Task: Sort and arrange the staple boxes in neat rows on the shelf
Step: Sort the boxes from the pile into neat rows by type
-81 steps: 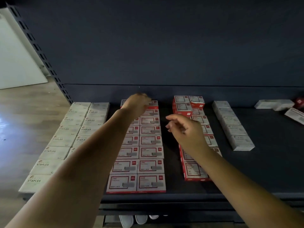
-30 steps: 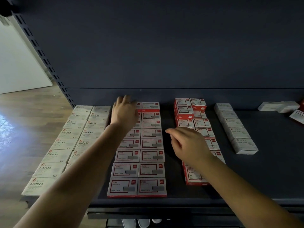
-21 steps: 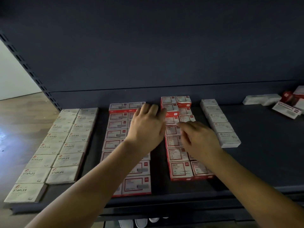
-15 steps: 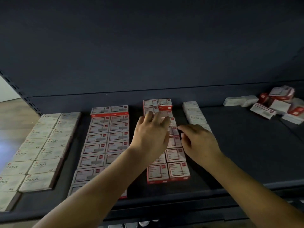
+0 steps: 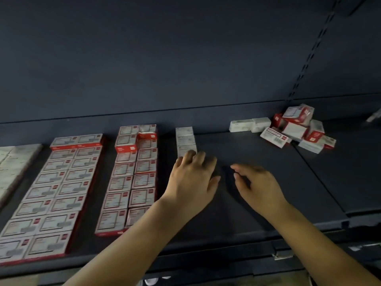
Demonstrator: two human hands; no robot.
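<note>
The left hand (image 5: 192, 178) is laid palm-down, fingers spread flat over the white box row (image 5: 185, 140). At 3 o'clock, the right hand (image 5: 254, 183) is hovering, fingers loosely curled, empty.

I see a dark shelf (image 5: 257, 195). On it lie flat rows of red boxes (image 5: 61, 188), two wide, then more red rows (image 5: 134, 176) beside them. A thin row of white boxes (image 5: 185, 139) comes next. A messy pile (image 5: 296, 129) sits far right, near the back.

Head camera looks down, close over shelf (image 5: 257, 203).
</note>
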